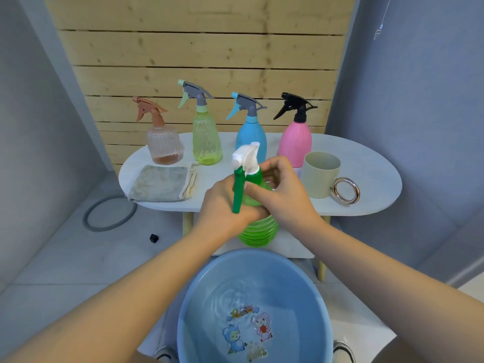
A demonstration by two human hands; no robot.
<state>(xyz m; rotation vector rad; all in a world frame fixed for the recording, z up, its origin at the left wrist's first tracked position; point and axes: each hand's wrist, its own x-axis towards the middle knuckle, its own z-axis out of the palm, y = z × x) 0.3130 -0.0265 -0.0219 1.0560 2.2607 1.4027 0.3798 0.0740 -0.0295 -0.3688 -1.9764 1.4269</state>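
Note:
I hold a green spray bottle (pixel 259 229) in the air above a blue basin (pixel 204 297). The bottle has a white spray head (pixel 246 157) and a green trigger. My left hand (pixel 225 205) grips the bottle's body. My right hand (pixel 284 191) grips its neck just under the white head. The basin holds water and has cartoon pictures on its bottom.
On the white oval table (pixel 372 163) stand a peach spray bottle (pixel 163 142), a yellow-green one (pixel 207 137), a blue one (pixel 251 134) and a pink one (pixel 296 142). A folded grey cloth (pixel 162 183) and a beige mug (pixel 320 175) with a metal ring handle lie nearer. A grey hoop (pixel 110 213) lies on the floor.

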